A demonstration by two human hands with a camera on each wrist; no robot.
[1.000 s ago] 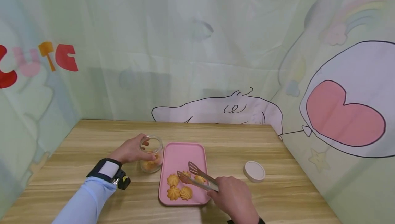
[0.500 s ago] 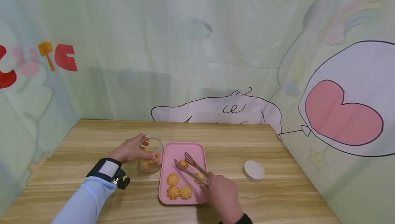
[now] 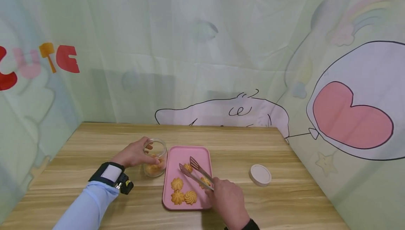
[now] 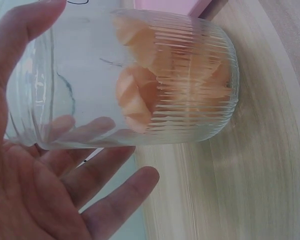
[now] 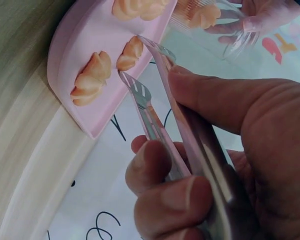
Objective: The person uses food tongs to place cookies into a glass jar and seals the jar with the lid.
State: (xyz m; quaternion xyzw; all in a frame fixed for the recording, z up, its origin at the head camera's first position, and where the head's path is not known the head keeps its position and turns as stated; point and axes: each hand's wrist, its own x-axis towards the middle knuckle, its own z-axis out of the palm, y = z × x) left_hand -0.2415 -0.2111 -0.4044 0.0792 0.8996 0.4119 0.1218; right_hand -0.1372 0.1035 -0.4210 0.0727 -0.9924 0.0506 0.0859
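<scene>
In the head view my left hand (image 3: 136, 153) holds a clear glass jar (image 3: 155, 148) upright at the left edge of a pink tray (image 3: 190, 153). Several swirl cookies (image 4: 137, 97) lie at the jar's bottom, seen through its ribbed wall in the left wrist view. My right hand (image 3: 228, 200) grips metal tongs (image 3: 196, 179), thumb on one arm and fingers curled on the other. Between the slotted tong tips, in the right wrist view, is a cookie (image 5: 130, 52). Another cookie (image 3: 205, 183) sits partly behind the tongs.
Three more cookies (image 3: 178, 197) lie grouped at the tray's near left. A round white lid (image 3: 260, 175) rests on the wooden table (image 3: 284, 202) to the right. A printed curtain (image 3: 190, 47) hangs behind the table and along both sides.
My right hand and the tongs have moved left and slightly away from me, and one cookie has shifted toward the tray's far side with the tips. My left hand stays on the jar.
</scene>
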